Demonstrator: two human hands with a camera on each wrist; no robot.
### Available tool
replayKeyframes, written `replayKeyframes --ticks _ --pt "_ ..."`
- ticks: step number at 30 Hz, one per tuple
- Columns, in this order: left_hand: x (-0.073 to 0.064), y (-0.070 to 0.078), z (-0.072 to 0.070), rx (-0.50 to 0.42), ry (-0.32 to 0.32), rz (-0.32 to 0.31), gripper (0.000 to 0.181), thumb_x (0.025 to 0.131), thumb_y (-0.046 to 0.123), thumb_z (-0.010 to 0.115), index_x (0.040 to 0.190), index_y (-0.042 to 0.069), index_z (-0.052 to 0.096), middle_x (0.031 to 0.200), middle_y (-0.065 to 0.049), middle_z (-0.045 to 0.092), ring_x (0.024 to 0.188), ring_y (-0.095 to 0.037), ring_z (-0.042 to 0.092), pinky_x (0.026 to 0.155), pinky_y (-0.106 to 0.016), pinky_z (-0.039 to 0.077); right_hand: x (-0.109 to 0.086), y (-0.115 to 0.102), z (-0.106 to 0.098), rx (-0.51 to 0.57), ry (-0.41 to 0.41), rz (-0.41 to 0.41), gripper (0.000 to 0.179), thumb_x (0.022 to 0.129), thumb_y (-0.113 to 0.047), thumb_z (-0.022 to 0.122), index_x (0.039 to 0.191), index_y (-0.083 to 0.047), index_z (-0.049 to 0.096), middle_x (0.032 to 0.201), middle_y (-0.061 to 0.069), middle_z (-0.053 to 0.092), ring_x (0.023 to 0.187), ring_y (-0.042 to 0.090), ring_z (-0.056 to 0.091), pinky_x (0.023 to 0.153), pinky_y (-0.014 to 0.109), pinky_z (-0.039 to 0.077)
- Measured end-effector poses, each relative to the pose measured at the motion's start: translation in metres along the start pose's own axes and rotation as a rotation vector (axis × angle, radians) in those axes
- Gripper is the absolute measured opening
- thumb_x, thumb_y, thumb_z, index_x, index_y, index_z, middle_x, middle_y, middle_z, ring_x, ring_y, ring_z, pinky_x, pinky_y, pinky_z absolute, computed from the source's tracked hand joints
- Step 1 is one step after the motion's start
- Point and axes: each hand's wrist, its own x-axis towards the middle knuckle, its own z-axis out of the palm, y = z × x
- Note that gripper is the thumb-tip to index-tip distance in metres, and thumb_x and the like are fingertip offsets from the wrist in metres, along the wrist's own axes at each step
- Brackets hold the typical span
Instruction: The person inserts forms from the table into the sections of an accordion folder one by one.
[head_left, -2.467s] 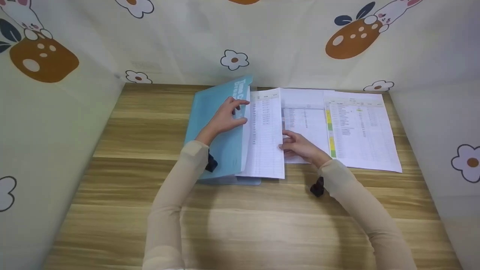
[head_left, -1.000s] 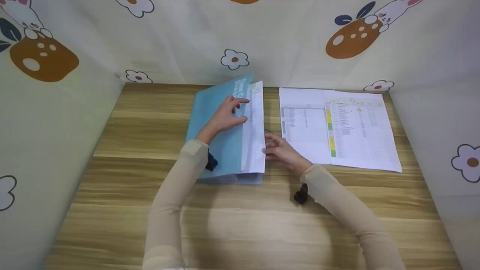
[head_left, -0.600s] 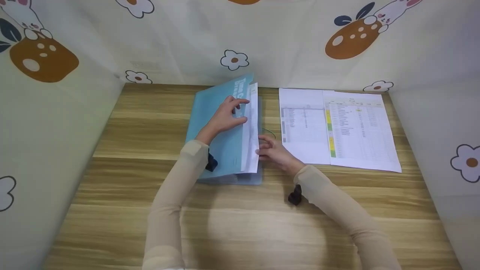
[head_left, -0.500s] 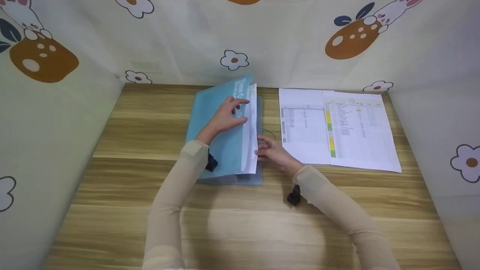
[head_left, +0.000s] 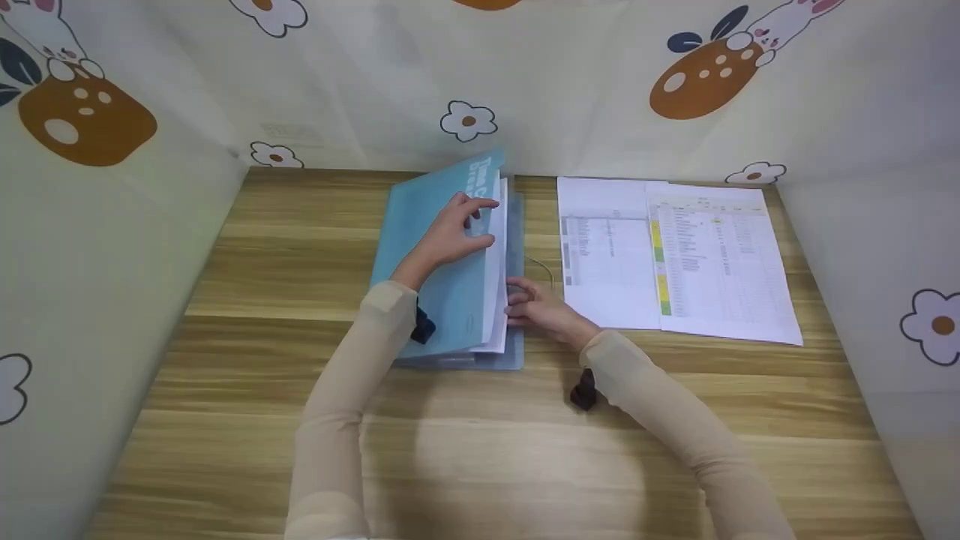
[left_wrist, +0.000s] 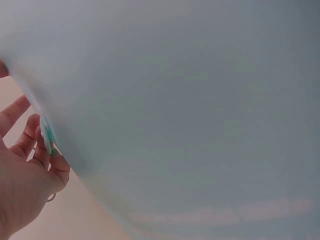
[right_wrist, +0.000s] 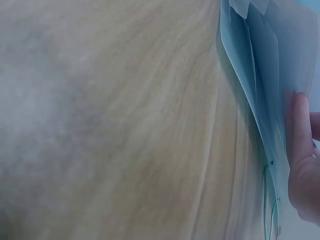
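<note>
A blue document folder (head_left: 427,307) lies on the wooden table with its front cover lifted at the right side. My left hand (head_left: 450,236) pinches the free edge of that cover between thumb and fingers. The left wrist view shows this hand (left_wrist: 30,170) at a small turquoise tab (left_wrist: 47,136), and the cover (left_wrist: 185,110) fills most of the picture. White printed paper (head_left: 500,262) stands slanted, mostly inside under the cover. My right hand (head_left: 547,309) pinches its outer edge. In the right wrist view, blue layers (right_wrist: 263,70) fan out beside the right hand (right_wrist: 304,160).
Two printed sheets lie on the table to the right: one with a small table (head_left: 607,300), the other with yellow and green cells (head_left: 739,292). A thin elastic cord (head_left: 550,274) loops out from the folder. Patterned walls (head_left: 360,105) border the table's back and sides.
The right hand has moved left, carrying the printed paper off the loose sheets and into the folder under the cover. The left hand has stayed on the cover.
</note>
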Motion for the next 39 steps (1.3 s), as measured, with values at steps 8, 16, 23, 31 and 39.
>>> replayKeyframes --ticks 8,16,23,31,39 --pt "0.000 0.000 0.000 -0.009 -0.001 -0.001 0.048 0.076 0.022 0.062 0.122 0.016 0.051 0.097 -0.004 0.040 0.084 -0.018 0.040 0.068 -0.029 0.038 0.003 0.004 0.002 -0.004 -0.004 -0.037 0.061 0.077 0.017 0.046 0.133 0.007 0.025 0.083 0.010 0.053 0.076 0.019 0.057 0.076 0.035 0.046" --pt "-0.001 0.000 0.000 0.000 -0.005 0.000 0.048 0.076 0.024 0.061 0.123 0.018 0.050 0.098 -0.004 0.040 0.085 -0.018 0.040 0.068 -0.029 0.038 0.006 0.005 0.003 -0.038 0.015 -0.050 0.061 0.076 0.015 0.048 0.133 0.006 0.028 0.086 0.012 0.051 0.076 0.019 0.056 0.076 0.035 0.046" --pt "-0.002 0.001 0.000 -0.001 -0.004 -0.005 0.048 0.076 0.025 0.061 0.123 0.019 0.050 0.098 -0.003 0.040 0.085 -0.017 0.040 0.068 -0.028 0.038 0.008 0.005 0.002 -0.072 0.023 -0.039 0.062 0.078 0.012 0.050 0.134 0.002 0.028 0.090 0.014 0.052 0.077 0.020 0.057 0.075 0.034 0.046" --pt "-0.002 0.001 -0.001 0.005 0.001 0.014 0.047 0.076 0.024 0.060 0.122 0.018 0.051 0.097 -0.005 0.041 0.082 -0.018 0.040 0.067 -0.030 0.037 0.012 0.006 0.002 -0.125 0.015 -0.070 0.059 0.079 0.010 0.052 0.134 0.003 0.029 0.084 0.011 0.055 0.076 0.019 0.058 0.074 0.034 0.047" --pt "-0.001 0.001 -0.001 -0.002 0.005 0.024 0.047 0.076 0.021 0.062 0.122 0.016 0.051 0.096 -0.005 0.041 0.081 -0.019 0.040 0.067 -0.030 0.036 0.012 0.005 0.000 -0.150 0.016 -0.056 0.058 0.081 0.007 0.053 0.134 0.000 0.031 0.085 0.012 0.056 0.076 0.020 0.058 0.073 0.034 0.047"
